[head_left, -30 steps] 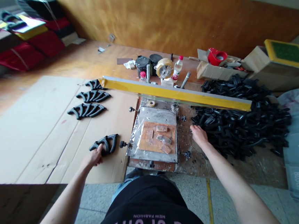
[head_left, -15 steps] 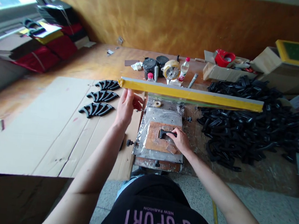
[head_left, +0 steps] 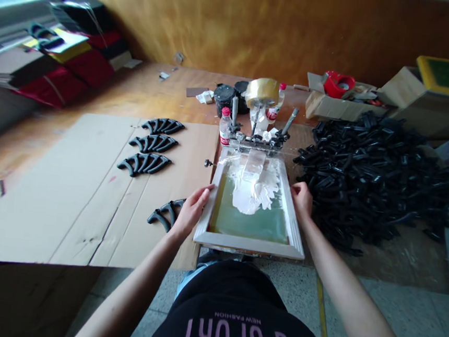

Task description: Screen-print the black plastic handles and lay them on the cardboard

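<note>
A screen-printing frame (head_left: 249, 243) lies lowered over the base in front of me, with white ink (head_left: 245, 196) spread over the upper part of its greenish mesh (head_left: 246, 227). My left hand (head_left: 192, 211) grips the frame's left edge, thumb and fingers closed. On the opposite side my right hand (head_left: 302, 199) has curled fingers against the right edge. A squeegee (head_left: 254, 163) rests in the ink near the hinge clamp (head_left: 254, 144). Curved black handles (head_left: 165, 213) lie beside my left hand, partly hidden by it. The printing base is covered by the frame.
Three rows of black handles (head_left: 144, 164) lie on the cardboard sheet (head_left: 84, 193) at left. A large heap of black handles (head_left: 372, 186) is at right. Behind the clamp stand a red-capped bottle (head_left: 225, 125), dark tubs (head_left: 224, 99) and a tape roll (head_left: 262, 92).
The frame has swung down from its raised position onto the base. My right hand has left the black handle on the base for the frame's right edge; my left hand has come down and nearer.
</note>
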`<state>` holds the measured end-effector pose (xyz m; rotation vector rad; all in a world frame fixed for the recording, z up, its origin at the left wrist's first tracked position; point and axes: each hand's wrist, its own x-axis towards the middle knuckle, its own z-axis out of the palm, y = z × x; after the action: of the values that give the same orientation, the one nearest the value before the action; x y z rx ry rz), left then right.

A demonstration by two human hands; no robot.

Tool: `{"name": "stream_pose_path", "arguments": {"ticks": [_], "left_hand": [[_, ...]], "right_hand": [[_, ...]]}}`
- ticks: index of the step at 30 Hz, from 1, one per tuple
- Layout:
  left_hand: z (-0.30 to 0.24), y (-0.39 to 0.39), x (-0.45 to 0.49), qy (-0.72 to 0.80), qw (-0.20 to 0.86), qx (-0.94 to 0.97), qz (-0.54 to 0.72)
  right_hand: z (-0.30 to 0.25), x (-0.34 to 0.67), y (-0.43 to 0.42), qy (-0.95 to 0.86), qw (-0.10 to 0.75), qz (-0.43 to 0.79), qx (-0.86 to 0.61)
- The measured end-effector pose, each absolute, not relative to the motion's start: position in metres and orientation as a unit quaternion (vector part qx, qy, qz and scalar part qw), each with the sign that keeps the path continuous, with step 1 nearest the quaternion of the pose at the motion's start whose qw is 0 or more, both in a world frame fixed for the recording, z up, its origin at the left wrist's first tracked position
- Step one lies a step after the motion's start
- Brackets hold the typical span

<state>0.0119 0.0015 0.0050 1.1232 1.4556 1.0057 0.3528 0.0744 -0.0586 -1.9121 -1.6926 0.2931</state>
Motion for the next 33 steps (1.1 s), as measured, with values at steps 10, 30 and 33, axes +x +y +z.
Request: {"name": "stream_pose_path", "arguments": {"ticks": [10,30,33], "left_hand": [[-0.079,0.001,0.013,0.678,0.444,0.468,0.352],[-0.073,-0.002,0.013,0.674,0.462,0.458,0.350],[-0.059,-0.003,0.012,0.663,0.476,0.458,0.353]], "right_hand": [[0.003,0.250,0.107,-0.836,0.150,0.034,-0.527],[-0.029,0.280,0.034,-0.920,0.140,0.094,-0.353],[-0.009,0.270,0.061,-0.874,0.184,0.110,-0.436]]}}
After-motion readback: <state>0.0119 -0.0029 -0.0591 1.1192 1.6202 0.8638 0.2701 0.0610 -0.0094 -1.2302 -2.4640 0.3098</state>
